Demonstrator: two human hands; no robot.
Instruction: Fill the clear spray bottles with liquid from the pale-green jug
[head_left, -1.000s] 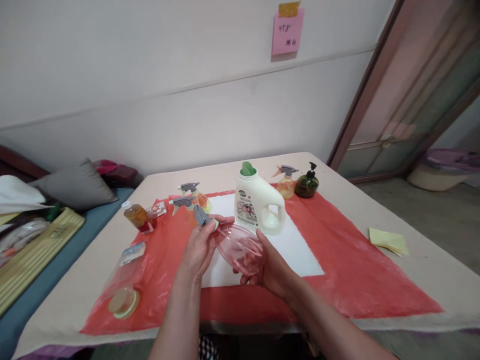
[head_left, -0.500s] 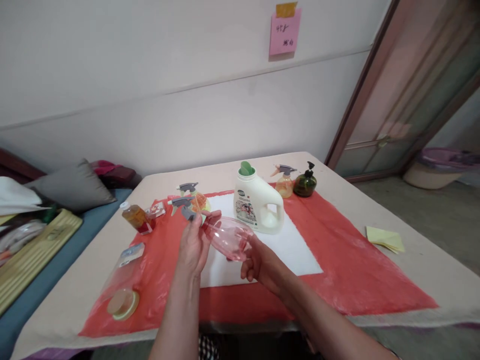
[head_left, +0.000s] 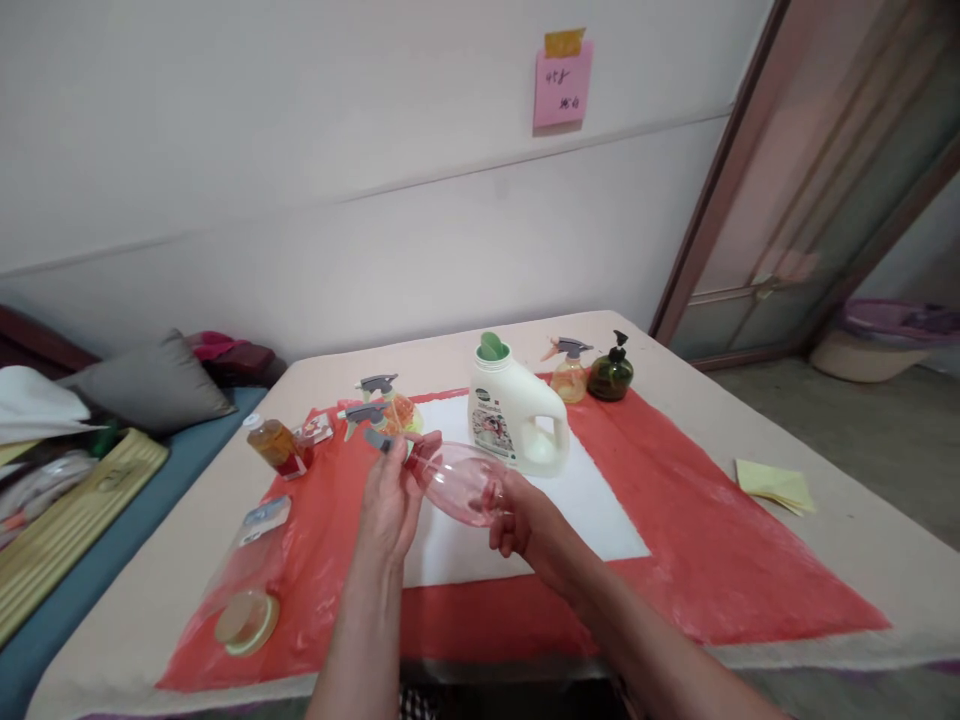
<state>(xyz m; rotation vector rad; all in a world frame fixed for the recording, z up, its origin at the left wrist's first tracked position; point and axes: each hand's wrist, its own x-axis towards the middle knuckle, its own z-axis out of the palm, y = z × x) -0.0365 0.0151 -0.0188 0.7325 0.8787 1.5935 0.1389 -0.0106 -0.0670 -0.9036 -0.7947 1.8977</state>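
Note:
A clear pink spray bottle (head_left: 463, 484) is held tilted above the white sheet, its base toward the right. My left hand (head_left: 394, 492) is closed around its neck, just below a grey spray head (head_left: 379, 440). Fingers of my right hand (head_left: 525, 515) grip the base end. Beyond the bottle stands a large cream jug (head_left: 516, 410) with a green cap (head_left: 492, 346) in its mouth. Behind my left hand, spray bottles with grey trigger heads (head_left: 367, 414) stand close together, partly overlapping.
A red plastic cover (head_left: 720, 560) and a white sheet (head_left: 592, 520) lie on the table. An amber bottle (head_left: 276, 446) and a round lidded container (head_left: 247, 620) sit left. A yellow spray bottle (head_left: 570, 380), dark green pump bottle (head_left: 611, 376) and yellow papers (head_left: 775, 485) are right.
The view has tilted up a little, so the table sits lower in the picture. Both hands keep hold of the pink bottle in nearly the same pose.

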